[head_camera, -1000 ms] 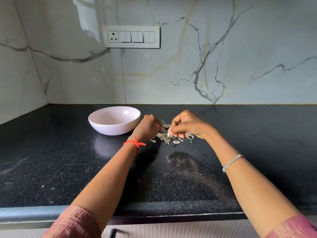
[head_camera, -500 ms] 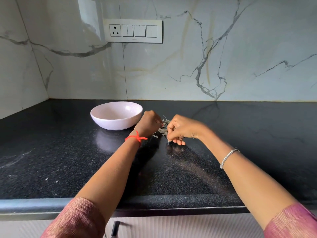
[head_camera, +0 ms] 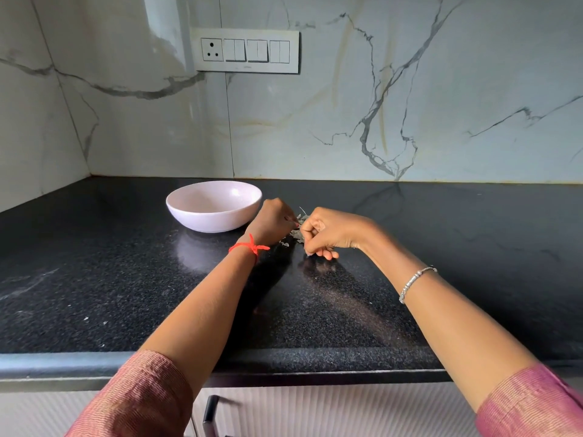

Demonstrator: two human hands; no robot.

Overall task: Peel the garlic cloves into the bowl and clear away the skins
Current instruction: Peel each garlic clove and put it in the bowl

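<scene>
A pale pink bowl point(head_camera: 217, 220) stands on the black counter, left of my hands. Just right of it lies a small pile of papery garlic skins point(head_camera: 296, 234), mostly hidden between my hands. My left hand point(head_camera: 273, 223), with a red thread at the wrist, is curled into a fist, and its fingertips pinch at the pile's left edge. My right hand point(head_camera: 329, 232) is curled over the pile's right side and pinches skins against the counter. I can make out no garlic clove.
The black granite counter point(head_camera: 94, 279) runs wide on both sides of my hands, with its front edge close to me. A marble wall with a switch panel point(head_camera: 246, 51) rises behind, and another wall closes the left corner. A drawer handle point(head_camera: 209, 414) sits below the edge.
My right hand has dropped from above the skins onto the pile and drawn in toward my left hand. The left fist has stayed put. The view has tilted a little.
</scene>
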